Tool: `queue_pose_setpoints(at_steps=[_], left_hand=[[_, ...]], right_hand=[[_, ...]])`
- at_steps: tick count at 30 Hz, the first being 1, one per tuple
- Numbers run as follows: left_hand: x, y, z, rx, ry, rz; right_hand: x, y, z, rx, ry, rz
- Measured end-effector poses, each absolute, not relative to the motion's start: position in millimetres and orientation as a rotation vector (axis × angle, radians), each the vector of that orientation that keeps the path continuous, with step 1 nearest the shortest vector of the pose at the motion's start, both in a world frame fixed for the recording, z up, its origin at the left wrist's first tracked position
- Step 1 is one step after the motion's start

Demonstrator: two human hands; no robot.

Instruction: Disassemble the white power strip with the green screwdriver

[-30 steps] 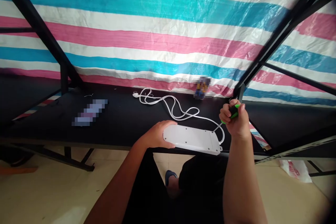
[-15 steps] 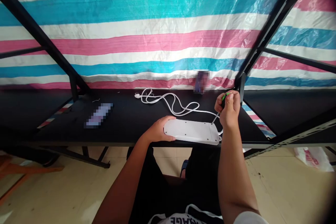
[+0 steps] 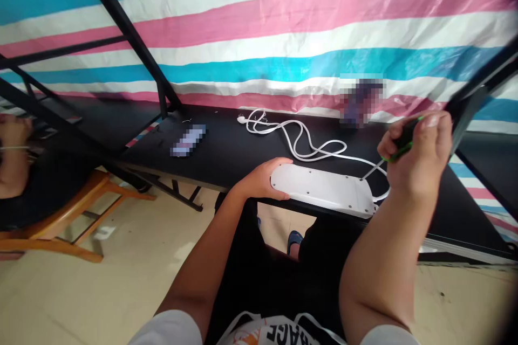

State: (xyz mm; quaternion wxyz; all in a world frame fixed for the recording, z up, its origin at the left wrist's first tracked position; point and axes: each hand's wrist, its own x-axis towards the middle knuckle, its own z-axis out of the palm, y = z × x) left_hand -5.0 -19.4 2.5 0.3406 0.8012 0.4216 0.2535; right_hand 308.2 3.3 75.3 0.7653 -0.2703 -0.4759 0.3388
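Observation:
A white power strip [image 3: 324,188] lies with its screw-holed underside up along the front edge of the black table. My left hand [image 3: 271,179] is closed around its left end, thumb on the near side and fingers on the far side. My right hand [image 3: 418,148] wraps round the black and green handle of a screwdriver [image 3: 375,168]. The thin shaft slants down to a screw hole near the strip's far right corner. From the strip's right end a white cord [image 3: 315,153] runs behind it in loose loops to a plug [image 3: 242,119].
On the black table [image 3: 218,159] a pixelated flat object [image 3: 189,140] lies to the left. Another pixelated object [image 3: 361,101] stands by the striped sheet [image 3: 259,43]. Black metal posts [image 3: 133,38] flank the table. At far left, a person's arm [image 3: 14,167] shows above a wooden chair [image 3: 81,215].
The view has swung to the left and tilted, bringing the other person and chair into sight. My left hand keeps its hold on the strip, and the screwdriver stays at the same corner hole.

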Motion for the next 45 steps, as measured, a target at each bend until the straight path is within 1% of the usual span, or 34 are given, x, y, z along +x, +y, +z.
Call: queue_pose_setpoints(at_steps=[5, 11, 17, 23, 28, 35, 41, 45], left_hand=[[-4, -18, 1, 2.105, 1.080, 0.673], [-3, -18, 4, 2.120, 1.090, 0.656], [-4, -20, 5, 2.100, 1.131, 0.635], [-3, -22, 7, 2.077, 1.181, 0.617], [-3, -22, 7, 2.073, 1.179, 0.612], [-6, -20, 7, 2.034, 1.155, 0.605], [-5, -20, 8, 2.045, 1.163, 0.620], [-1, -22, 12, 2.024, 1.197, 0.619]], right_hand=[[303, 3, 72, -0.618, -1.078, 0.677], [300, 12, 64, -0.499, -1.076, 0.481], [298, -1, 75, -0.735, -0.924, 0.532], [300, -3, 68, -0.614, -1.031, 0.365], [294, -5, 69, -0.748, -0.993, 0.383], [285, -1, 66, -0.667, -1.063, 0.318], [282, -6, 71, -0.772, -1.004, 0.413], [286, -3, 67, -0.673, -1.030, 0.318]])
